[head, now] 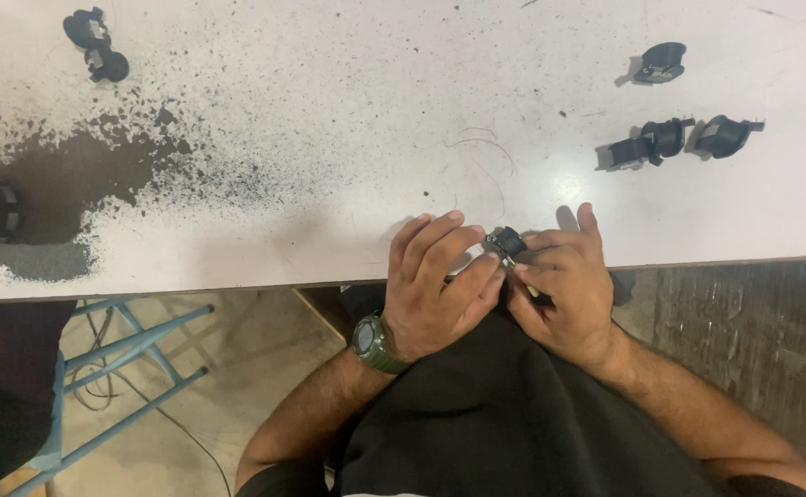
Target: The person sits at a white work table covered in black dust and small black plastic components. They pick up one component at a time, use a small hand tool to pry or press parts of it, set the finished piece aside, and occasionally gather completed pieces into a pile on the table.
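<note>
Left hand (435,290) and right hand (564,285) both pinch a small black part (508,241) at the worktop (329,138) edge; similar parts (679,138) lie beyond.

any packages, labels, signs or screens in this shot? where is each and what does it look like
No packages, labels or signs in view.
Wristwatch: on the left hand's wrist, below the white table's near edge; round dark face in an olive green case and strap. Its face is the only thing like a screen, too small to tell more.
</note>
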Available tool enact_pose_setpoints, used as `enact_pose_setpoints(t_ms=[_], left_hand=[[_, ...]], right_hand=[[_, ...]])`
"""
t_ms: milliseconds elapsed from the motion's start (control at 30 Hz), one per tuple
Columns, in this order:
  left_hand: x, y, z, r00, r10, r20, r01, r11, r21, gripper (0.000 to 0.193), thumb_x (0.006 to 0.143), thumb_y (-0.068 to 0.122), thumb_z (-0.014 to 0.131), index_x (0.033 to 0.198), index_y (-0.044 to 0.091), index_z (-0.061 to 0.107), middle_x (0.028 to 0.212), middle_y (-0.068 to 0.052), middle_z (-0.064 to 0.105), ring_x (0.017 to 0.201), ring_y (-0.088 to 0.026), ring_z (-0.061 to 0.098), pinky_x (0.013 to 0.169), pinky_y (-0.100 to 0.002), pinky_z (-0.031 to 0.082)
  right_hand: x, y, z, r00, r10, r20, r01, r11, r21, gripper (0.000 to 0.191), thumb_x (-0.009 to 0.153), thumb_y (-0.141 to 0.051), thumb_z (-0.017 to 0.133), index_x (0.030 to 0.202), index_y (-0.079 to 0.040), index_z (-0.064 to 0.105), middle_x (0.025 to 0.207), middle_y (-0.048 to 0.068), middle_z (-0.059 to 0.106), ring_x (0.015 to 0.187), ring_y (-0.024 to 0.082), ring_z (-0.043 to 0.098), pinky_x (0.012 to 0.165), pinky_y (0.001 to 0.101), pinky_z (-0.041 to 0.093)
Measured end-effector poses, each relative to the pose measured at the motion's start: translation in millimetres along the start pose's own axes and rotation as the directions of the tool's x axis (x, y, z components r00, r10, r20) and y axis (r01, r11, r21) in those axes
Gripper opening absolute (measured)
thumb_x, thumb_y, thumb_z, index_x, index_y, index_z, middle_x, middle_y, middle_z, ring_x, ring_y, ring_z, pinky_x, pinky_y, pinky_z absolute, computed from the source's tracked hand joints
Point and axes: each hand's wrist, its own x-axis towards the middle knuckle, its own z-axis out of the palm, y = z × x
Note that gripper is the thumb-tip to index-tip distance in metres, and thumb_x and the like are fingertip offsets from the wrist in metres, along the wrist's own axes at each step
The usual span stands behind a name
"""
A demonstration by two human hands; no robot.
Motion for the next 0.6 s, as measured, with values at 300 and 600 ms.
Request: enact_pose_setpoints(t_ms=[300, 600], left_hand=[[1.5, -1.0, -0.9, 1.000, 0.007, -0.001, -0.007, 0.999, 0.034, 0.022, 0.091, 0.011, 0.085, 0.109, 0.014, 0.072, 0.139, -0.004, 0.057, 0.138, -0.026, 0.051, 0.117, -0.052, 0.043], [-0.9, -3.8, 7.2, 0.990, 0.134, 0.039, -0.138, 0.980, 0.140, 0.014, 0.097, 0.013, 0.083, 0.104, 0.016, 0.070, 0.141, -0.003, 0.055, 0.140, -0.026, 0.049, 0.118, -0.050, 0.043]], right_hand=[[2.2, -0.2, -1.8, 1.000, -0.007, 0.011, 0.007, 1.000, 0.000, 0.027, 0.075, 0.002, 0.082, 0.092, -0.008, 0.064, 0.094, 0.008, 0.063, 0.111, 0.030, 0.066, 0.126, 0.0661, 0.027], [4.7, -1.9, -2.4, 1.000, -0.013, 0.002, 0.013, 1.000, 0.014, 0.026, 0.074, 0.001, 0.083, 0.090, -0.008, 0.066, 0.096, 0.008, 0.065, 0.111, 0.029, 0.065, 0.126, 0.0648, 0.027]])
